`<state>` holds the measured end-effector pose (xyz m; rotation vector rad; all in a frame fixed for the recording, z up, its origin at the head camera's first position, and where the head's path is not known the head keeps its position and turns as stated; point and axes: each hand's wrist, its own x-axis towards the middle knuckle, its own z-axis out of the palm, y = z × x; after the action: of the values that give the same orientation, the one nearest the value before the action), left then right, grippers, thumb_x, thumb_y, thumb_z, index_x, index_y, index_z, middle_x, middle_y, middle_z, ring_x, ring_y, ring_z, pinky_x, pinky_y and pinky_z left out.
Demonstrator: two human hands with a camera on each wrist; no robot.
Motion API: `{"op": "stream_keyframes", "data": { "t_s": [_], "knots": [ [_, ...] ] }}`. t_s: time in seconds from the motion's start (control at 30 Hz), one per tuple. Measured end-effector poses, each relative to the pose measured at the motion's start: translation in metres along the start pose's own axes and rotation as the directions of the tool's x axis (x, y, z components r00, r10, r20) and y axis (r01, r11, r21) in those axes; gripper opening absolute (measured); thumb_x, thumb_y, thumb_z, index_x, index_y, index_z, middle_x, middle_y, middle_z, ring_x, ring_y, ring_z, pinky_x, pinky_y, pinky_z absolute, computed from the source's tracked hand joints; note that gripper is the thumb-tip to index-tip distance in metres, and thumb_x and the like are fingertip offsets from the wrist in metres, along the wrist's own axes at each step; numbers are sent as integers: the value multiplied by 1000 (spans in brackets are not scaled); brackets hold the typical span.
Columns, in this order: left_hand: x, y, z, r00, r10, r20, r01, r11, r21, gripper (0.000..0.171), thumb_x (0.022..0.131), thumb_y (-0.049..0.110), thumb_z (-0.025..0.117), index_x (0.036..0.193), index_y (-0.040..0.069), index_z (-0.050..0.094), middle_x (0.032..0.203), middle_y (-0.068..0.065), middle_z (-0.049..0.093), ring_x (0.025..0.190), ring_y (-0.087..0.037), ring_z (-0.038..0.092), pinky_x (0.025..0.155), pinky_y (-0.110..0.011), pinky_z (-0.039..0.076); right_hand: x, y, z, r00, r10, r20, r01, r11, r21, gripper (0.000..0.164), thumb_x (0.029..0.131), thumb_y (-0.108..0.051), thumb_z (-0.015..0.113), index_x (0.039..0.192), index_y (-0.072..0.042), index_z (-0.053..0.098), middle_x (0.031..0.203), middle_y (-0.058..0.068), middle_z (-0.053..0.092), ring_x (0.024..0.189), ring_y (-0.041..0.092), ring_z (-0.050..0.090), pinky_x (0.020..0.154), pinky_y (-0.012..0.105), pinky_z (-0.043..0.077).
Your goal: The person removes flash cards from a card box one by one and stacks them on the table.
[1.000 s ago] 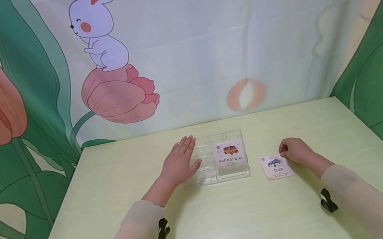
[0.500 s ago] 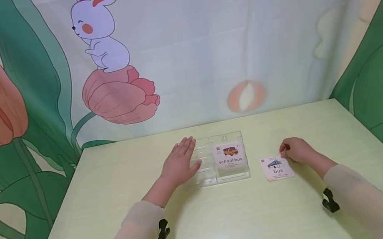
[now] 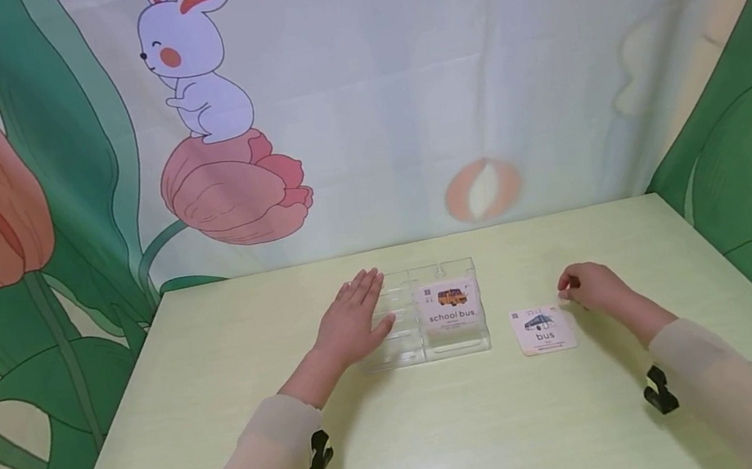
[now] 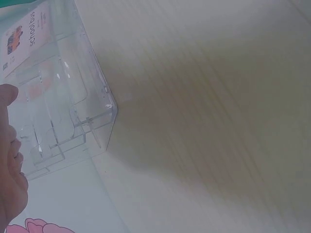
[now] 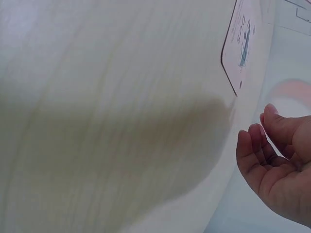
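My left hand [image 3: 352, 323] rests with straight fingers on the left part of a clear plastic card holder [image 3: 458, 348]. A school bus card [image 3: 449, 307] sits in the holder's right section, also seen in the left wrist view beyond the thumb [image 4: 8, 92]. To the right of the holder, a bus card [image 3: 544, 331] lies face up on the table. My right hand [image 3: 595, 284] is just beyond that card's upper right corner. In the right wrist view its fingers [image 5: 250, 150] are loosely bent, hold nothing and are apart from the bus card.
The pale wooden table [image 3: 411, 444] runs back to a printed curtain [image 3: 362, 104] with tulips and a white rabbit. Black clips hang from both sleeves: a left clip [image 3: 319, 452] and a right clip [image 3: 660, 390].
My right hand has let go of the bus card's corner and drawn slightly away to the right. The card stays on the table. My left hand stays on the holder.
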<state>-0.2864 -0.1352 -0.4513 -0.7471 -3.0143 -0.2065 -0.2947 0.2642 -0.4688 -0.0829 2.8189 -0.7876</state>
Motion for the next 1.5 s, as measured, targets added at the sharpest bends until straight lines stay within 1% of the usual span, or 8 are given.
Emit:
{"op": "stream_keyframes", "data": {
  "t_s": [0.3, 0.63, 0.8, 1.07, 1.3, 1.5],
  "knots": [
    [0, 0, 0, 1000, 13, -9, -13, 1000, 8, 73, 105, 40, 50, 161, -1, 26, 170, -18, 26, 160, -34, 23, 132, -49, 22, -3, 0, -8, 1000, -2, -8, 2, 1000, -7, 17, 101, -7, 59, 109, 9, 62, 96, 20, 61, 77, 21, 55, 64, 25, 48],
    [1, -1, 1, 1000, 10, -3, -10, 1000, 23, 73, 106, 41, 49, 161, 0, 25, 170, -17, 26, 160, -33, 22, 132, -48, 22, -3, 1, -15, 1000, 1, -13, -1, 1000, -8, 18, 102, -9, 59, 110, 8, 61, 96, 20, 61, 78, 22, 56, 65, 26, 49],
    [0, 0, -1, 1000, 7, -5, -7, 1000, 21, 73, 105, 41, 50, 161, 0, 26, 170, -17, 26, 160, -33, 22, 132, -48, 22, -7, -2, -20, 1000, -13, -16, 13, 1000, -8, 19, 102, -9, 60, 109, 8, 61, 96, 20, 61, 80, 23, 56, 65, 26, 49],
    [0, 0, 0, 1000, 9, -5, -8, 1000, 16, 73, 105, 40, 50, 161, -1, 27, 170, -17, 27, 160, -33, 23, 132, -48, 22, -12, -7, -29, 997, -53, -48, 52, 998, -38, 20, 101, -10, 61, 110, 8, 63, 102, 25, 63, 88, 30, 56, 75, 35, 51],
    [1, 0, 1, 1000, 6, -4, -6, 1000, 17, 73, 105, 40, 50, 161, 0, 26, 170, -17, 26, 160, -33, 22, 132, -48, 21, -15, -10, -40, 994, -67, -83, 65, 998, -23, 23, 101, -11, 61, 112, 9, 62, 106, 27, 64, 91, 33, 57, 76, 37, 53],
    [0, 0, 0, 1000, 10, -6, -10, 1000, 15, 73, 105, 40, 51, 160, -1, 27, 170, -17, 27, 160, -33, 23, 132, -49, 22, -20, -14, -48, 993, -68, -93, 67, 998, -13, 27, 101, -14, 62, 114, 9, 61, 107, 28, 64, 92, 35, 58, 76, 38, 55]
  ]
}}
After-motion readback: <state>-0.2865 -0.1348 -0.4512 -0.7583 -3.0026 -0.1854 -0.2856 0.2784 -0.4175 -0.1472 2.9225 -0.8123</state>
